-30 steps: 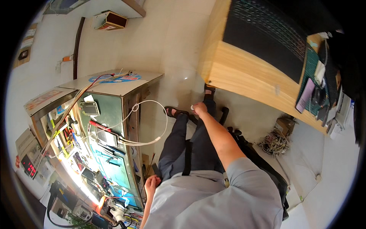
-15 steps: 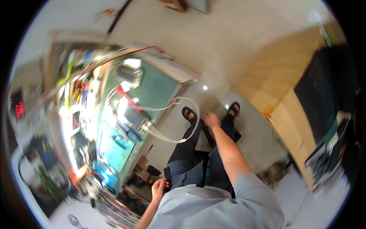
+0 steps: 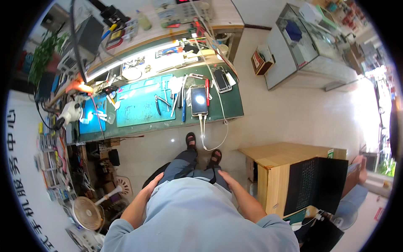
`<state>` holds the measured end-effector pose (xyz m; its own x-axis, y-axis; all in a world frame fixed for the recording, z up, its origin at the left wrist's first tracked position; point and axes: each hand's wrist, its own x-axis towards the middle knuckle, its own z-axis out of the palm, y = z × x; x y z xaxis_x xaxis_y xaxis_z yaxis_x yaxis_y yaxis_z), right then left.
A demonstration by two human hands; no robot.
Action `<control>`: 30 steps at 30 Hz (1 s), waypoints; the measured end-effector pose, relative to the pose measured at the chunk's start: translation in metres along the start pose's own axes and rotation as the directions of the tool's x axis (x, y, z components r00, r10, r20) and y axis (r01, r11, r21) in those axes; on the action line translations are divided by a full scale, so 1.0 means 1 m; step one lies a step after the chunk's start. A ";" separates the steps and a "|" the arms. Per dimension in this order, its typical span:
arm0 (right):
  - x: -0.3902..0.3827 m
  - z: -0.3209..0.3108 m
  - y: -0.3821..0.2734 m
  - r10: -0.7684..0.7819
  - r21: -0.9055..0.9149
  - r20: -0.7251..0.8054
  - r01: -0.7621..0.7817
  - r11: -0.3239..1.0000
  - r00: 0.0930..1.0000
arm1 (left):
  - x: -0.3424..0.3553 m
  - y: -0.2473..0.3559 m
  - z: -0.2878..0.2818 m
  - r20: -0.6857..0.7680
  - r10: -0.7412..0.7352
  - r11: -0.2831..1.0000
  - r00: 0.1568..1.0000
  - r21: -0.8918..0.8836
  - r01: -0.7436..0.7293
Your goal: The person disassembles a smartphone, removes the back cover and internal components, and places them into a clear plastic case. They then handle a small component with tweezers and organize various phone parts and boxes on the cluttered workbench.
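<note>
My left hand [image 3: 156, 180] and my right hand [image 3: 225, 178] rest at my thighs, fingers partly visible and lying loosely, with nothing visible in them. Beyond my feet stands a green-topped workbench [image 3: 230, 107]. On it lie a blue silicone mat [image 3: 136, 111], black pliers [image 3: 158, 106], a blue pen-like tool [image 3: 183, 110], a red tool [image 3: 208, 92] and an opened phone [image 3: 221, 80]. Another phone [image 3: 200, 107], screen lit or glaring, has white cables hanging from its lower end.
A microscope [image 3: 72, 113] stands at the bench's left end, a fan [image 3: 86, 212] at lower left. A wooden desk [image 3: 273, 157] with a black laptop [image 3: 327, 185] is at lower right. A glass display case [image 3: 281, 63] and small box [image 3: 260, 61] stand at upper right.
My view has swung left, so the bench now lies across the front and the desk at lower right. My right hand has drawn back from between my knees to my thigh.
</note>
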<state>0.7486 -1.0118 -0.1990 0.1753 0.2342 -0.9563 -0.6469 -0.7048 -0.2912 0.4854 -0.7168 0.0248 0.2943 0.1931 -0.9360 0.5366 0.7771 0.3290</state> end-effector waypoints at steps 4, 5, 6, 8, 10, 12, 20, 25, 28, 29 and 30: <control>-0.005 -0.004 -0.036 0.056 -0.242 0.353 0.034 0.970 0.934 | 0.002 -0.049 -0.020 0.020 -0.132 0.969 0.991 -0.208 0.133; -0.022 -0.002 -0.050 0.087 -0.226 0.450 0.020 0.974 0.889 | 0.003 -0.063 -0.025 0.026 -0.144 0.954 0.989 -0.261 0.145; -0.045 0.005 -0.071 0.096 -0.316 0.428 0.049 0.948 0.899 | 0.004 -0.075 -0.030 0.032 -0.153 0.935 0.988 -0.319 0.155; -0.097 0.032 -0.118 0.103 -0.488 0.394 0.113 0.866 0.913 | -0.004 -0.081 -0.024 0.104 -0.090 0.901 0.990 -0.416 0.125; -0.112 0.053 -0.136 -0.033 -0.588 0.415 0.296 0.753 0.909 | -0.002 -0.083 -0.036 0.138 -0.075 0.857 0.988 -0.498 0.135; -0.110 0.075 -0.149 -0.169 -0.670 0.376 0.394 0.629 0.911 | 0.022 -0.085 -0.056 0.143 -0.051 0.845 0.988 -0.521 0.119; -0.103 0.221 -0.227 -0.282 -0.477 0.338 0.421 0.772 0.898 | 0.092 -0.065 -0.173 0.039 0.038 0.844 0.999 -0.536 -0.011; -0.128 0.311 -0.277 -0.359 -0.356 0.268 0.438 0.825 0.894 | 0.118 -0.044 -0.285 -0.361 0.110 0.938 0.926 -0.271 -0.217; -0.108 0.339 -0.301 -0.442 -0.478 0.280 0.523 0.706 0.852 | 0.126 -0.035 -0.340 -0.418 0.086 0.915 0.904 -0.326 -0.237; -0.103 0.345 -0.306 -0.496 -0.518 0.248 0.547 0.658 0.832 | 0.126 -0.034 -0.345 -0.435 0.072 0.912 0.898 -0.335 -0.235; -0.106 0.352 -0.310 -0.616 -0.633 0.244 0.604 0.483 0.749 | 0.121 -0.029 -0.351 -0.454 0.060 0.910 0.889 -0.342 -0.236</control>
<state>0.6695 -0.5823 0.0020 0.3485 0.7731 -0.5299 0.2632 -0.6233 -0.7363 0.2281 -0.5055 -0.1413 -0.0656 0.4902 -0.8692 0.1483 0.8662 0.4773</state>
